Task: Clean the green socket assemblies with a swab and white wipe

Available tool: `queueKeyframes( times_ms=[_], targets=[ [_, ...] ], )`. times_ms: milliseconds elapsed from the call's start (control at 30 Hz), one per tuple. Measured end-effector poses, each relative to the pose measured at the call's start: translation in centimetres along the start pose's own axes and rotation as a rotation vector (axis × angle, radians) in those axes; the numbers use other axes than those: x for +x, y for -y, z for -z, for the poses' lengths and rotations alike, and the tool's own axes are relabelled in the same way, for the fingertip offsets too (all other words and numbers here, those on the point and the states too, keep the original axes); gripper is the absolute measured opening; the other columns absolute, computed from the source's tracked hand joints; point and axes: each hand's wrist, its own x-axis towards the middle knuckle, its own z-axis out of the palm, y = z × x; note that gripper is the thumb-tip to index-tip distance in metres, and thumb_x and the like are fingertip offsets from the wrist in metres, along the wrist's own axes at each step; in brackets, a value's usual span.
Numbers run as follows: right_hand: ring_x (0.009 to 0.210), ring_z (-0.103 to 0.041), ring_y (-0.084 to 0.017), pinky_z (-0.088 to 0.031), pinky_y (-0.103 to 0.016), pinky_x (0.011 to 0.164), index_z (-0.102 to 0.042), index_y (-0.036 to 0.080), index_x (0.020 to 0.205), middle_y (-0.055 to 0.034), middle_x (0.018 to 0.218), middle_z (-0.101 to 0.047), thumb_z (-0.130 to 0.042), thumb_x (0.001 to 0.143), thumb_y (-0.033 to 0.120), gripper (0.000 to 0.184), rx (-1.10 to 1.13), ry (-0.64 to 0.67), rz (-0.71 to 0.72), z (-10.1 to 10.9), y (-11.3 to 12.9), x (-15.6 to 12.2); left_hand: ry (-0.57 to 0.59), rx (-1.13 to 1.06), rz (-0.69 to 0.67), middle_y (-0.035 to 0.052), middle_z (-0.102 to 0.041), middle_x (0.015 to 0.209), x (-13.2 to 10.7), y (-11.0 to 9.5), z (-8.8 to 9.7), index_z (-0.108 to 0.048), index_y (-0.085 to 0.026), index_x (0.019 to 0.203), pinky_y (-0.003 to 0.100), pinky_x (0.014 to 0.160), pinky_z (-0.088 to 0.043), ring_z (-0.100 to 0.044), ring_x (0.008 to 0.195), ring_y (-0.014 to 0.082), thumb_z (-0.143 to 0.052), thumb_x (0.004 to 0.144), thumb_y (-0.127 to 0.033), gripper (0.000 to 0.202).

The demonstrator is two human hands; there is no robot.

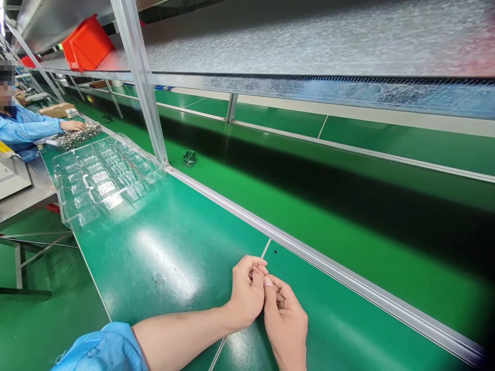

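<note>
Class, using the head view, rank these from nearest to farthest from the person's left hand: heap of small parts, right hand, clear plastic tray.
From the left hand:
1. Right hand: directly beside it, on its right.
2. Clear plastic tray: farther left, on the green bench.
3. Heap of small parts: beyond the tray, by a co-worker's hand.

The left hand [247, 294] and forearm [181, 334] are bare below a bunched, bright blue sleeve [104, 349] with a pale loose thread [59, 356] at its left edge.
</note>
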Motion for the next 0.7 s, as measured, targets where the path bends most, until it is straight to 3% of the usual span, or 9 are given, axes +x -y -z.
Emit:
queueKeyframes(
  times_ms=[700],
  targets=[
    [0.070, -0.069, -0.023, -0.055, -0.029, 0.062, -0.072, 0.017, 0.093, -0.0121, 0.085, -0.073, -0.054, 0.082, 0.069, 0.057, -0.002, 0.007, 0.005, 0.01, -0.18, -0.14, 0.009, -0.016, 0.012, 0.0033, -0.061, 0.081, 0.02, 0.17, 0.10, -0.061, -0.016, 0.089, 0.023, 0.068, -0.047, -0.057, 0.071, 0.0122, -0.043, 0.080, -0.006, 0.022]
  ],
)
